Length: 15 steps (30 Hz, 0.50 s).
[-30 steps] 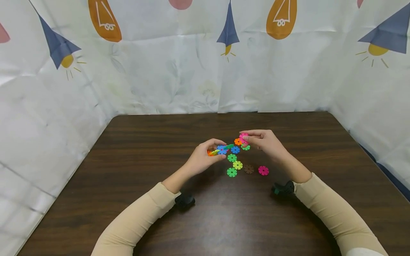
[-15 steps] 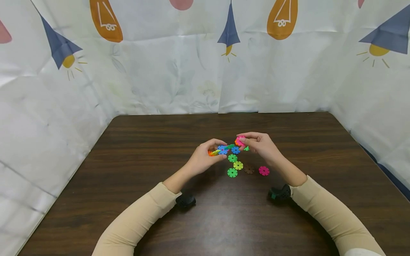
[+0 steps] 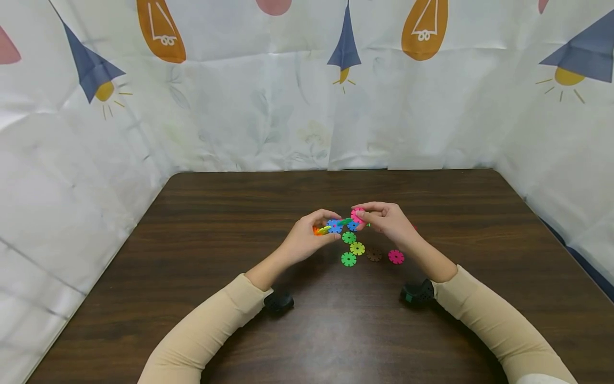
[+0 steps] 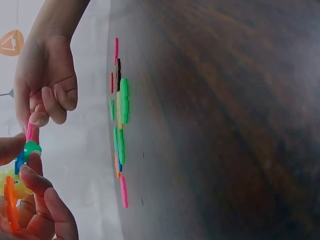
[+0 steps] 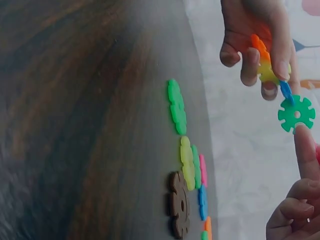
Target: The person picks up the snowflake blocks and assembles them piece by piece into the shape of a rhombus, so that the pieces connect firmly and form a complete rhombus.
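Note:
My left hand point(image 3: 309, 232) grips a short chain of notched plastic discs slotted together: an orange disc point(image 4: 11, 202), a yellow disc point(image 5: 270, 72), a blue disc point(image 3: 334, 226) and a green disc point(image 5: 297, 114) at the outer end. Between thumb and fingers, my right hand point(image 3: 390, 221) pinches a pink disc point(image 3: 357, 214) right at that green end. In the right wrist view the green disc faces the camera, and the pink one is mostly cut off by the frame edge. Both hands are raised above the table.
Several loose discs lie flat below the hands on the dark wooden table point(image 3: 240, 213), among them a yellow disc point(image 3: 357, 248), a brown disc point(image 3: 374, 254) and another pink disc point(image 3: 396, 256). A patterned white curtain point(image 3: 268, 122) hangs behind the table.
My right hand has moved left and slightly nearer with the pink disc, bringing it to the chain's green end. The left hand has stayed almost still, holding the chain.

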### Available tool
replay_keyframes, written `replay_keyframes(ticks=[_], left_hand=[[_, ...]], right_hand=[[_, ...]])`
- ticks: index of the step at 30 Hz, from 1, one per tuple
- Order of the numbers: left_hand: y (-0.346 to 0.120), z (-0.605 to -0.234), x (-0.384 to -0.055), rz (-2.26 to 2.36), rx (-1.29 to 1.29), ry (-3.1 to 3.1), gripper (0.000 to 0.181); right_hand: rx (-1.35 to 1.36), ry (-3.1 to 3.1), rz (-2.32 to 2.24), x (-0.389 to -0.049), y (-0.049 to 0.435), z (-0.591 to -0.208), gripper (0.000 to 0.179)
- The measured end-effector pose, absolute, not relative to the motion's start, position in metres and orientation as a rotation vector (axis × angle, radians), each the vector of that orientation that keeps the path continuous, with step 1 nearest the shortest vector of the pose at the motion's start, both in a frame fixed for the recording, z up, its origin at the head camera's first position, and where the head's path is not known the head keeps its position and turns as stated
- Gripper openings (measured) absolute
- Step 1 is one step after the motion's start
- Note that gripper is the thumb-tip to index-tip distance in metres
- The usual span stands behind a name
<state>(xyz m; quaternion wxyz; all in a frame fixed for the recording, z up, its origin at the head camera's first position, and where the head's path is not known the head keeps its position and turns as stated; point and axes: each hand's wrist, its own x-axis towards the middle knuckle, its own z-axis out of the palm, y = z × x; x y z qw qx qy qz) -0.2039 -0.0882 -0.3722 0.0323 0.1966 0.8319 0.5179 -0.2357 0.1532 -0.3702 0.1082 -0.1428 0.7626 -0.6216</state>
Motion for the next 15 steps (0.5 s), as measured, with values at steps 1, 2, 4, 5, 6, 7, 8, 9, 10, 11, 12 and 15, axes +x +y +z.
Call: replay_keyframes(ticks=[1, 2, 4, 5, 6, 7, 8, 9, 10, 11, 12, 15], left_hand=[[-0.0879, -0.3724, -0.2039, 1.593, 0.608, 2.561, 0.035], [-0.0876, -0.3722, -0.2036, 1.594, 0.608, 2.559, 0.035], [-0.087, -0.3722, -0.2034, 1.596, 0.615, 2.556, 0.036], [-0.0869, -0.3722, -0.2032, 1.598, 0.623, 2.552, 0.037], [-0.0868, -0.3721, -0.203, 1.602, 0.63, 2.549, 0.037], [-0.0867, -0.3725, -0.2029, 1.611, 0.634, 2.544, 0.038], [-0.0866, -0.3728, -0.2028, 1.619, 0.636, 2.54, 0.039], [-0.0865, -0.3735, -0.203, 1.627, 0.642, 2.537, 0.039], [-0.0863, -0.3737, -0.2029, 1.637, 0.645, 2.532, 0.04], [-0.0862, -0.3743, -0.2031, 1.646, 0.65, 2.528, 0.04], [-0.086, -0.3746, -0.2031, 1.658, 0.651, 2.524, 0.041], [-0.086, -0.3751, -0.203, 1.692, 0.66, 2.52, 0.042]], right_hand=[[-0.427, 2.243, -1.827, -0.2352, 0.1526, -0.3704, 0.039], [-0.434, 2.244, -1.826, -0.2348, 0.152, -0.3707, 0.039], [-0.446, 2.241, -1.83, -0.2343, 0.1507, -0.3717, 0.039], [-0.449, 2.243, -1.832, -0.2338, 0.15, -0.3719, 0.039], [-0.448, 2.246, -1.837, -0.2333, 0.1493, -0.3721, 0.04], [-0.449, 2.248, -1.845, -0.233, 0.1487, -0.3726, 0.04], [-0.444, 2.251, -1.852, -0.2327, 0.1479, -0.3731, 0.04], [-0.434, 2.254, -1.86, -0.2324, 0.147, -0.3736, 0.041], [-0.425, 2.261, -1.869, -0.232, 0.1461, -0.374, 0.041], [-0.417, 2.266, -1.878, -0.2316, 0.1451, -0.3745, 0.041], [-0.411, 2.272, -1.885, -0.2316, 0.1444, -0.3754, 0.041], [-0.406, 2.308, -1.884, -0.2296, 0.1428, -0.3758, 0.041]])
